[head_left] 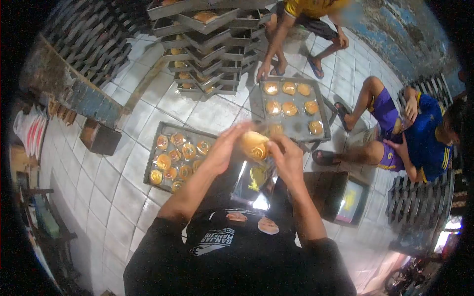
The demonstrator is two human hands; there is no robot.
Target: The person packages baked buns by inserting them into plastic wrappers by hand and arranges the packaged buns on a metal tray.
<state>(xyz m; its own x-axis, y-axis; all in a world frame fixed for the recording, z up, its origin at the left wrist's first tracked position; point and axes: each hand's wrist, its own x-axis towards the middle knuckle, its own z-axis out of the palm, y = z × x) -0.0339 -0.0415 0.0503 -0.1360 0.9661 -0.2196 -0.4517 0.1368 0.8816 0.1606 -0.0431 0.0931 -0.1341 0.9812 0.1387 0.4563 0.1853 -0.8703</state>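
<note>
A round golden bun (255, 146) with a swirled top is raised in front of my chest, a little blurred. My left hand (231, 144) grips it from the left, fingers up along its side. At its right edge, my right hand (286, 157) pinches it between thumb and fingers. Clear plastic seems to hang by the right fingers, but its shape is hard to make out. Below, on my lap, lie shiny clear plastic bags (252, 183) with a yellow print.
Left on the tiled floor is a tray (147, 170) of buns; ahead right, another tray (323, 96) holds wrapped-looking buns, touched by a co-worker's hand (264, 71). Stacked trays (207, 54) stand ahead. A seated person (419, 133) and an open box (363, 197) are at right.
</note>
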